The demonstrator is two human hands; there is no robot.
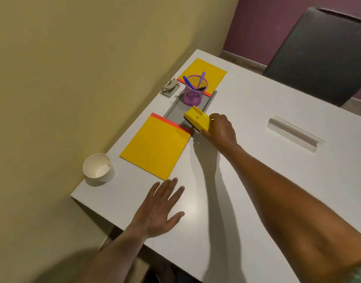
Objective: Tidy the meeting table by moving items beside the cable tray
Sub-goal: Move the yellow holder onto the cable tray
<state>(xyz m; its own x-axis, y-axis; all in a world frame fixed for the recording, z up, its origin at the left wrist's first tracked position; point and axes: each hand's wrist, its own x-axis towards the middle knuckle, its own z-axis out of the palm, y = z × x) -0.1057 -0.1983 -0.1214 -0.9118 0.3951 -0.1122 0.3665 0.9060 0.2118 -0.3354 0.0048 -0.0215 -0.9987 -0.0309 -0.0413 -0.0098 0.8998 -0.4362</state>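
Right grip (221, 128) clamps the yellow eraser (197, 119) by the grey cable tray (176, 113), so next it likely sets it down and lets go; left grip (161, 207) rests flat, fingers spread.

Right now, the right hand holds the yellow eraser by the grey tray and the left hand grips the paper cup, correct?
Not quite. The head view shows the left hand spread flat and open on the white table, apart from the paper cup, gripping nothing. The right hand does hold the yellow eraser by the grey tray.
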